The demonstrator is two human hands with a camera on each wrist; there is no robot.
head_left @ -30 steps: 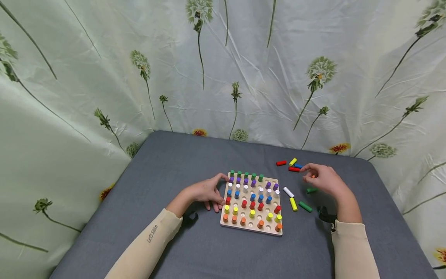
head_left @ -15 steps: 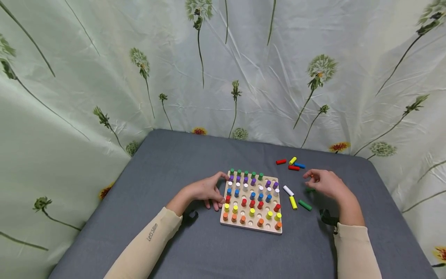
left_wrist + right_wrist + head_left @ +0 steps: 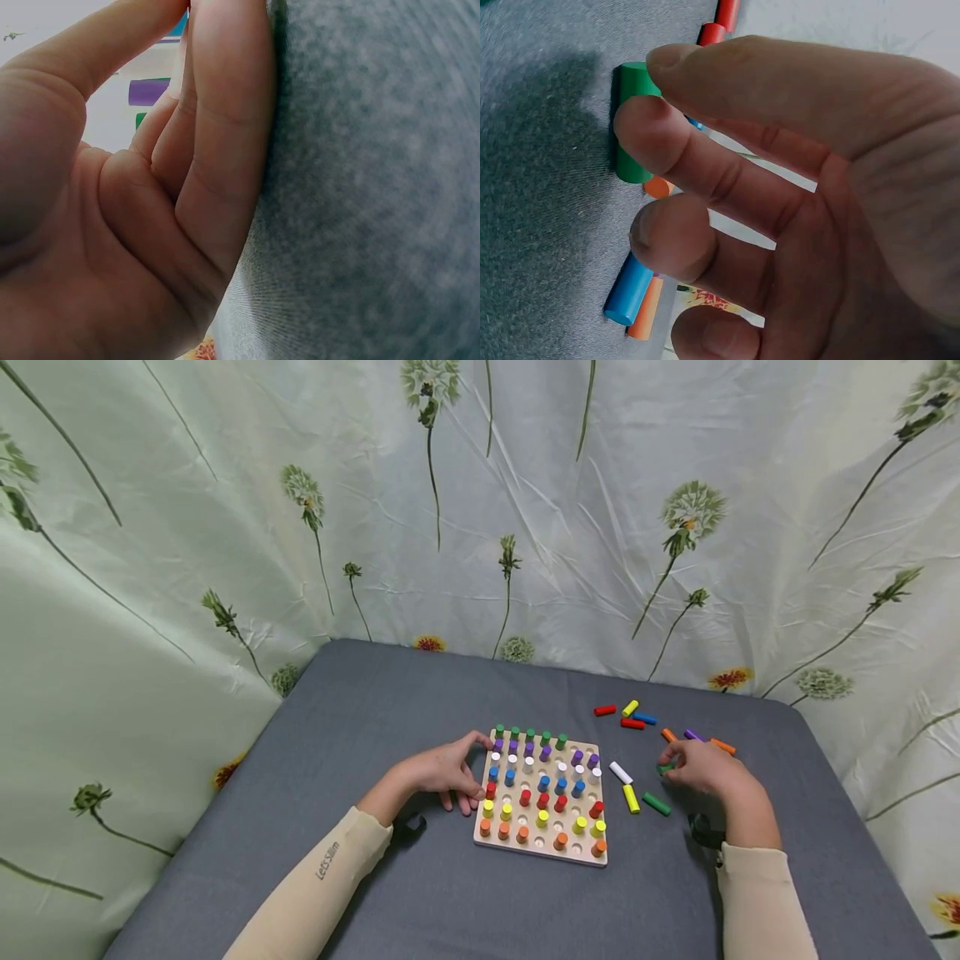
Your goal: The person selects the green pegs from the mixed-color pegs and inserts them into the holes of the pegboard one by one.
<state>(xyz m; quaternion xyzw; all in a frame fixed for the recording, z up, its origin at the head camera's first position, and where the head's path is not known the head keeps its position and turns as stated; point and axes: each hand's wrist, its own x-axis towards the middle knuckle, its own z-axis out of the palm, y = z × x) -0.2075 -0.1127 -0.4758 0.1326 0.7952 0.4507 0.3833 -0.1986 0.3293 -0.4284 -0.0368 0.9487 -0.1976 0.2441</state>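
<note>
A square wooden pegboard (image 3: 536,853) holds rows of green, purple, white, blue, red, yellow and orange pegs, with several holes bare. My left hand (image 3: 447,770) touches its left edge with spread fingertips; other fingers rest on the table. The left wrist view shows that hand (image 3: 142,180) close up, hiding most of the board. To the right of the board, my right hand (image 3: 708,768) is low over the table, fingers bent at a green peg (image 3: 665,769). In the right wrist view, thumb and fingers of the right hand (image 3: 780,187) pinch this green peg (image 3: 632,161), which lies on the cloth.
Near the board's right side lie a white peg (image 3: 620,772), a yellow peg (image 3: 631,798) and another green peg (image 3: 657,803). Farther back are red pegs (image 3: 604,711), a blue peg (image 3: 644,719), a purple peg (image 3: 694,736) and orange pegs (image 3: 722,746). A patterned curtain (image 3: 570,568) borders the grey table (image 3: 405,710).
My right hand, near the orange peg a second ago, has moved toward me and down onto the green peg. The orange and purple pegs behind it now show. My left hand stays put.
</note>
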